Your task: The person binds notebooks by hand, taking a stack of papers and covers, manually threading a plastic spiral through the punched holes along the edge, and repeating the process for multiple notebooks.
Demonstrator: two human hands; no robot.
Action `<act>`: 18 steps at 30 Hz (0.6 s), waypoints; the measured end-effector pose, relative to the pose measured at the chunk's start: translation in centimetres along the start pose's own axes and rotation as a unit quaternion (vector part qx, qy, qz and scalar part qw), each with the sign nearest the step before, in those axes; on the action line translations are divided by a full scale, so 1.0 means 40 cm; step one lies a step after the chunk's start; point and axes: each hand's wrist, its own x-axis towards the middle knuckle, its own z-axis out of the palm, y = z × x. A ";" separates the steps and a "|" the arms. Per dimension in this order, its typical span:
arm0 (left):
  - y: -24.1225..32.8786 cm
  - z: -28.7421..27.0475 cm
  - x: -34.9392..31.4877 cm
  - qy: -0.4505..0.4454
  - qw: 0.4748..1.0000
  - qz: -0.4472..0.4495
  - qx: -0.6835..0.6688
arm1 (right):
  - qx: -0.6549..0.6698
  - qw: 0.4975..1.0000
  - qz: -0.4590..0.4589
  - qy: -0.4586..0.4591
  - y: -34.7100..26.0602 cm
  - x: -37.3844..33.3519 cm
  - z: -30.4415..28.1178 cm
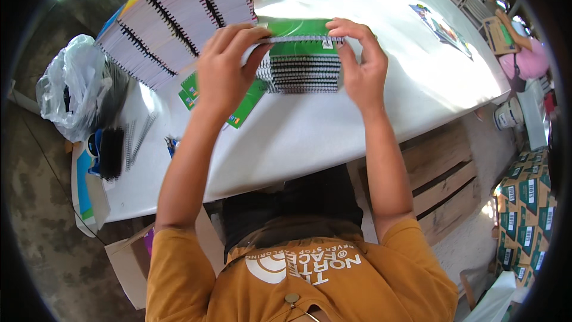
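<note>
A thin spiral-bound notebook with a green cover point(298, 28) is held up by its two ends, its coil edge toward me. My left hand point(225, 62) pinches the left end between thumb and fingers. At the other end, my right hand point(362, 59) grips it with thumb below and fingers above. Beneath it on the table lies a stack of spiral-bound notebooks point(304, 76), black and silver coils facing me. Loose green covers point(241, 110) lie under and beside my left forearm, partly hidden by it.
Tall piles of bound books point(179, 21) stand at the far left of the white table point(286, 137). Nearby are a clear plastic bag point(74, 86), black coils point(111, 152), loose spirals point(138, 140) and pliers point(171, 145). Printed sheets point(441, 31) lie far right; another person point(527, 59) is beyond.
</note>
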 end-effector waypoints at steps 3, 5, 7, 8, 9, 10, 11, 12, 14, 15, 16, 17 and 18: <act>-0.049 0.144 -0.062 -0.085 0.988 -0.069 -0.105 | -0.073 0.995 0.053 -0.033 0.111 -0.011 -0.047; -0.026 0.188 -0.075 0.053 0.992 -0.097 -0.062 | -0.089 0.993 0.080 -0.001 0.163 -0.064 -0.063; -0.030 0.226 -0.084 0.107 0.970 -0.193 -0.106 | -0.078 0.987 0.124 0.063 0.196 -0.086 -0.040; -0.046 0.246 -0.102 0.090 0.942 -0.278 -0.167 | -0.068 0.982 0.152 0.090 0.202 -0.100 -0.014; -0.047 0.252 -0.109 0.071 0.901 -0.361 -0.228 | -0.068 0.979 0.177 0.081 0.189 -0.111 0.008; -0.045 0.258 -0.118 0.074 0.913 -0.348 -0.202 | -0.067 0.975 0.201 0.071 0.175 -0.120 0.029; -0.048 0.260 -0.122 0.089 0.906 -0.351 -0.220 | -0.068 0.975 0.201 0.071 0.166 -0.120 0.035; -0.055 0.259 -0.125 0.105 0.899 -0.354 -0.237 | -0.068 0.974 0.201 0.072 0.156 -0.122 0.041; -0.072 0.235 -0.131 0.132 0.910 -0.334 -0.207 | -0.082 0.977 0.176 0.093 0.146 -0.129 0.040; -0.096 0.208 -0.144 0.088 0.911 -0.359 -0.184 | -0.089 0.979 0.148 0.111 0.130 -0.122 0.046; -0.120 0.172 -0.163 0.044 0.909 -0.383 -0.160 | -0.070 0.982 0.095 0.151 0.099 -0.129 0.041; -0.143 0.135 -0.183 -0.001 0.904 -0.405 -0.137 | -0.006 0.980 0.120 0.162 0.062 -0.147 0.048; -0.163 0.092 -0.213 -0.156 0.899 -0.392 -0.118 | 0.061 0.973 0.144 0.170 0.023 -0.173 0.059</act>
